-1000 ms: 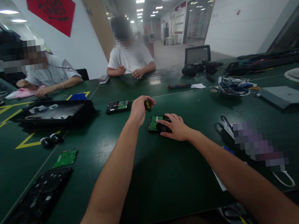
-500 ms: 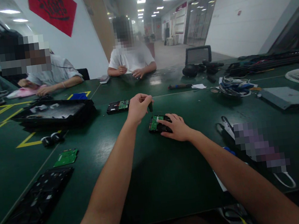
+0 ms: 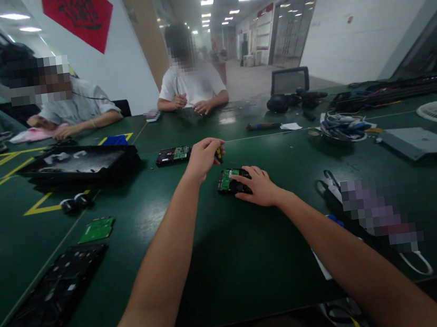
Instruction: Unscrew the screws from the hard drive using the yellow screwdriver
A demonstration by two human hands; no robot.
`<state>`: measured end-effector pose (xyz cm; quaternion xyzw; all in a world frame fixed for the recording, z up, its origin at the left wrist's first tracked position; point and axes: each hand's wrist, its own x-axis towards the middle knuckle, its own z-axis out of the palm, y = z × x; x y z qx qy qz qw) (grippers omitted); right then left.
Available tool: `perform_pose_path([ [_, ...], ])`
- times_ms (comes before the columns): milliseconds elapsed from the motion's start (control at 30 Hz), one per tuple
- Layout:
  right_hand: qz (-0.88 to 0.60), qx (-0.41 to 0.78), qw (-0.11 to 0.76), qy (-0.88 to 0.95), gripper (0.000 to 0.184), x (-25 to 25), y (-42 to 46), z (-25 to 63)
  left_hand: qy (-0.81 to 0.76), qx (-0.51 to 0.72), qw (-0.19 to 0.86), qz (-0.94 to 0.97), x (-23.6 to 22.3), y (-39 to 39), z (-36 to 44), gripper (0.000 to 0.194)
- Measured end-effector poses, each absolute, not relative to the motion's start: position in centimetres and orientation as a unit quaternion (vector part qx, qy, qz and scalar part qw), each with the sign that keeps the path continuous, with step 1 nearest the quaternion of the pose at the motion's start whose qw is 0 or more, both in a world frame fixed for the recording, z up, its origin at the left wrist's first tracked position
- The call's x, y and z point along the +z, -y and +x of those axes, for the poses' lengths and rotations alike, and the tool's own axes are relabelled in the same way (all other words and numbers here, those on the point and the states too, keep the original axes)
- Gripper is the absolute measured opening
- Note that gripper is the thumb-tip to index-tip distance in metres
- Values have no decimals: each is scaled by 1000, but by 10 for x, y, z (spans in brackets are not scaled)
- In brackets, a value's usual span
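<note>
Glossy, smooth green tabletop (image 3: 232, 278), plastic-looking tool handle (image 3: 218, 156), matt grey metal-looking case (image 3: 422, 138), white paper scrap (image 3: 291, 126)

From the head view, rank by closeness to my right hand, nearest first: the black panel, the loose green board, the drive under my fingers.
1. Drive: under your right hand, touching it.
2. Loose green board: off to the left.
3. Black panel: farther left, lower in view.
</note>
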<state>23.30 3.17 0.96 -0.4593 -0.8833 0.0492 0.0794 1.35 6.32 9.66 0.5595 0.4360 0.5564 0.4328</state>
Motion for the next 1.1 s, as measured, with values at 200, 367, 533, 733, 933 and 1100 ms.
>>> perform_pose_path([
  [200,-457,52,79,885,74,10,-32,233,-404,575,525,480,91,-69,12,19],
  [367,-452,52,88,886,74,11,-33,233,-451,569,438,530,91,-70,11,21],
  [533,-456,55,88,884,72,13,-33,235,-425,558,468,537,96,-63,16,20],
  [733,-451,67,83,886,72,16,-33,244,-400,576,517,490,95,-60,21,19],
  [933,-436,83,72,893,72,20,-36,256,-423,571,453,539,97,-59,21,20],
  [1100,-430,91,68,895,72,22,-36,262,-375,529,541,536,100,-55,25,21],
])
